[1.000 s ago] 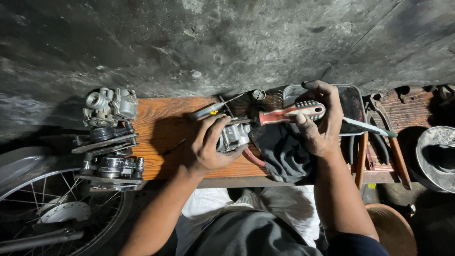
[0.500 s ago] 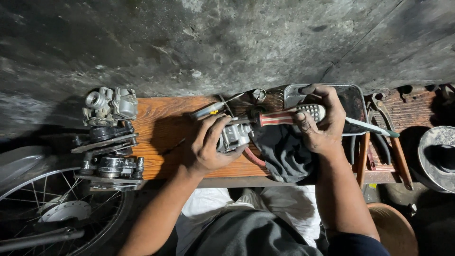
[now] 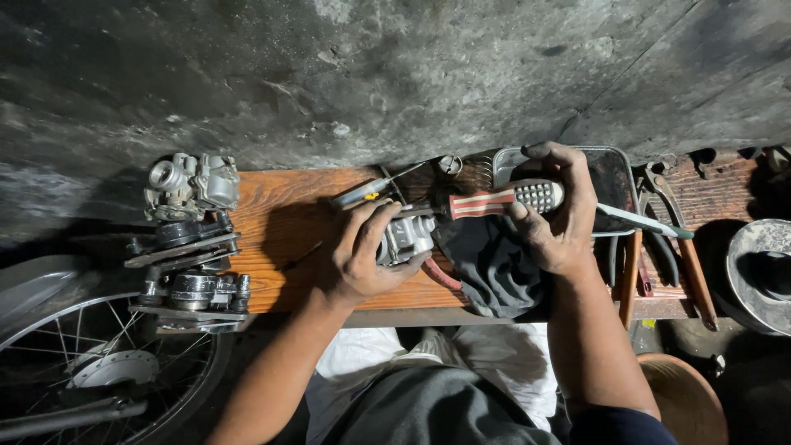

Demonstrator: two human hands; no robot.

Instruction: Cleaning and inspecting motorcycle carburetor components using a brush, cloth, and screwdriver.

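Carburettor body of dull silver cast metal sits on the orange-brown wooden bench top, near its middle, pinned there by the person's left hand. That hand's fingers are curled around the casting from the left and below, holding it firmly against the wood. The right hand is wrapped tight around the red-and-white striped handle of a screwdriver, whose dark shaft points left into the top of the carburettor body.

Compared with a second ago, the screwdriver handle lies flatter and more level, and the right hand has rolled over it so that the knuckles face more upward; the left hand and the casting have hardly shifted. That suggests a turn of the tool at a screw, with the part held steady against it, though the screw head itself is hidden by the fingers.

A dark crumpled cloth lies under the right wrist, and a shallow grey metal tray stands just behind that hand. A second silver carburettor rests at the bench's left end above a stack of dark engine parts, and a spoked motorcycle wheel shows at lower left.
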